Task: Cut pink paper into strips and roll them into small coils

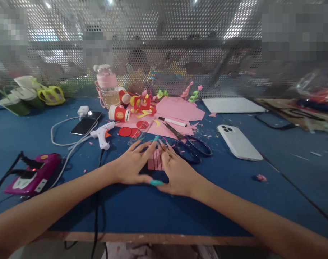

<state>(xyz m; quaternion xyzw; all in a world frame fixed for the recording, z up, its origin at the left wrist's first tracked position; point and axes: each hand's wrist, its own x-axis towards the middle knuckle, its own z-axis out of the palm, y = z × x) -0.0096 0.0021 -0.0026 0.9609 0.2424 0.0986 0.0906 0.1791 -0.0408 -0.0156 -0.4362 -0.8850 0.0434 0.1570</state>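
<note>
Both hands rest on the blue table around a small pink piece cut into strips (155, 160). My left hand (133, 162) lies with fingers spread, its fingertips at the piece's upper left edge. From the other side my right hand (178, 172) reaches over the piece's right edge, fingers extended. The long turquoise thumbnail of my left hand touches or nearly touches my right thumb below the strips. Just beyond my right hand are blue-handled scissors (192, 145), blades open over pink paper (178, 109). Red discs (125, 132) lie beyond my left hand.
A white glue gun (101, 135), dark phone (86, 123) and purple power strip (36, 174) with cables are at left. Farther back stand a pink bottle (107, 86) and a tipped red cup (119, 113). A white phone (239, 142) lies at right; a perforated metal screen (158, 46) rises behind.
</note>
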